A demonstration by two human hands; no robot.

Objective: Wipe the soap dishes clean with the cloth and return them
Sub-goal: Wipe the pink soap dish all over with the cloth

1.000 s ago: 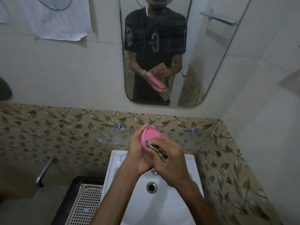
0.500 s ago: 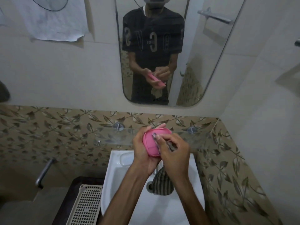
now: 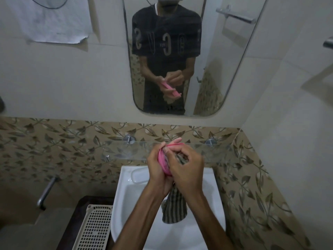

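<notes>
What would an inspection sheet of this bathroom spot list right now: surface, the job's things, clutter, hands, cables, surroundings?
Surface: white washbasin below the hands; glass shelf on the wall behind them.
Job's things: pink soap dish held above the basin; striped cloth hangs down beneath the hands.
Clutter: clear tray-like item on the basin's back ledge; white perforated basket to the basin's left.
Hands: left hand grips the dish; right hand presses the cloth against it.
Cables: dark wire looped on the wall, top left.
Surroundings: mirror, leaf-patterned tiles, metal rail.
</notes>
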